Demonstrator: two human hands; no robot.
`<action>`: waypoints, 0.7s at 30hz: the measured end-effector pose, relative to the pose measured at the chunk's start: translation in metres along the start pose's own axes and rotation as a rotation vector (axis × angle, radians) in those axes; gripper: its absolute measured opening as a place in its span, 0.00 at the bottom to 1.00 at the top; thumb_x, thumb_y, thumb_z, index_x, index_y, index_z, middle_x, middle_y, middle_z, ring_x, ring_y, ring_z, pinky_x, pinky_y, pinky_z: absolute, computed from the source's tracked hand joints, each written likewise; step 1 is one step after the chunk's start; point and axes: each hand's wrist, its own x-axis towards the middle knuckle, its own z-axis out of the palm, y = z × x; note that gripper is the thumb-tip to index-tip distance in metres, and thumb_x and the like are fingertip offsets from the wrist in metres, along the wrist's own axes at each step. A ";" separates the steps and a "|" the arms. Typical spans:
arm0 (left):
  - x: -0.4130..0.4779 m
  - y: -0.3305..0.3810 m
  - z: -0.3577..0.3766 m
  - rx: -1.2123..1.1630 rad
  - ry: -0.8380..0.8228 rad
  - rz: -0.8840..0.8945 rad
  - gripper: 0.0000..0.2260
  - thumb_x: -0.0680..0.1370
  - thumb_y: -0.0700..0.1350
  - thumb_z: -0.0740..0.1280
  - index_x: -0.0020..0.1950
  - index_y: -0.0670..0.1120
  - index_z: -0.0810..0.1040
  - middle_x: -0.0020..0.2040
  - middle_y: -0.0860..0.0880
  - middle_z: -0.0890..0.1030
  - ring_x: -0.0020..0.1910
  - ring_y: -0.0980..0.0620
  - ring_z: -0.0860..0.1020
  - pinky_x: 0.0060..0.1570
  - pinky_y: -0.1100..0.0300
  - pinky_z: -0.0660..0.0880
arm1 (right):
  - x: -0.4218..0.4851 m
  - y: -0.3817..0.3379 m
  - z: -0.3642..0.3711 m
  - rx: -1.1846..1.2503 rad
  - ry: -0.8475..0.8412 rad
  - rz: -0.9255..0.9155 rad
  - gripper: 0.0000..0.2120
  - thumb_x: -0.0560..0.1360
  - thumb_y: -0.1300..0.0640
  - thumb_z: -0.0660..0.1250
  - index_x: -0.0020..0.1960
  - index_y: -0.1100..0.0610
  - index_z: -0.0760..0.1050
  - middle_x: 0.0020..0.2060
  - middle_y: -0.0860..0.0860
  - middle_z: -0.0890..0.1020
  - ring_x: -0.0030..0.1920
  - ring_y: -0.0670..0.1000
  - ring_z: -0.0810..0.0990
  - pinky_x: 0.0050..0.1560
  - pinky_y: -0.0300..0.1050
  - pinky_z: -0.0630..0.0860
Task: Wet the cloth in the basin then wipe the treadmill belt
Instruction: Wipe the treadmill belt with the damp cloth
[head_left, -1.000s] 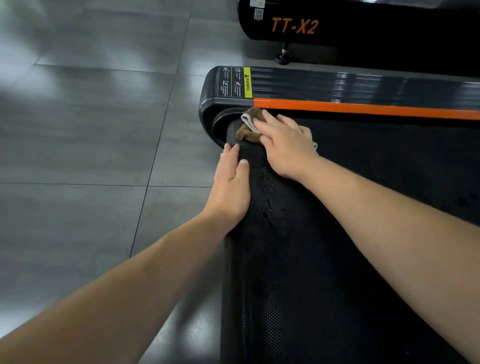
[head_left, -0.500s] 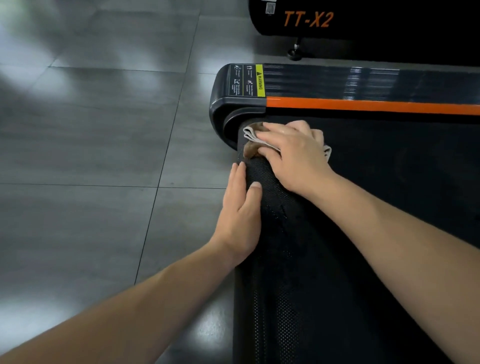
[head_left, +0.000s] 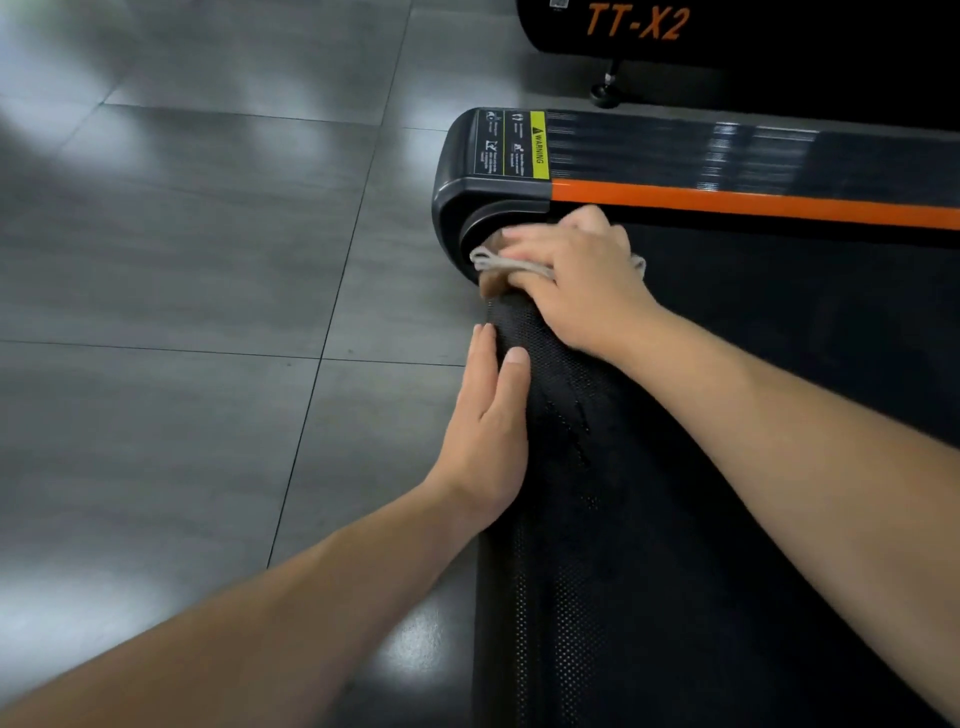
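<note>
Gripping the folded cloth, the right hand presses it on the rounded end of the treadmill belt, beside the orange stripe; the left hand lies flat, fingers straight, on the same belt end, just nearer than the cloth

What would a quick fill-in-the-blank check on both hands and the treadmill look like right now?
The right hand grips the crumpled brown-and-white cloth near the ____ WARNING label.
The left hand rests flat on the black perforated treadmill belt, holding ____.
The stripe along the black side rail is ____.
Missing: yellow; nothing; orange.
</note>
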 end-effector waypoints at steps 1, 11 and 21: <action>0.000 0.001 0.000 -0.020 0.001 0.036 0.30 0.82 0.60 0.54 0.83 0.54 0.54 0.81 0.61 0.57 0.78 0.65 0.53 0.79 0.56 0.51 | -0.016 0.002 -0.002 0.022 -0.025 -0.011 0.11 0.80 0.50 0.66 0.60 0.39 0.80 0.56 0.27 0.71 0.55 0.45 0.62 0.58 0.44 0.56; -0.001 -0.011 -0.001 -0.075 -0.013 -0.019 0.42 0.73 0.71 0.58 0.83 0.57 0.51 0.81 0.63 0.55 0.78 0.67 0.53 0.79 0.55 0.52 | 0.004 0.012 0.008 -0.035 0.038 -0.045 0.12 0.79 0.44 0.66 0.62 0.38 0.79 0.66 0.36 0.76 0.57 0.49 0.67 0.60 0.46 0.58; -0.006 0.002 0.000 -0.008 0.001 -0.025 0.32 0.82 0.62 0.55 0.83 0.54 0.51 0.82 0.60 0.54 0.78 0.66 0.51 0.79 0.58 0.49 | -0.007 0.018 -0.001 0.003 0.040 -0.056 0.12 0.76 0.45 0.71 0.57 0.45 0.84 0.50 0.49 0.72 0.55 0.54 0.72 0.55 0.56 0.71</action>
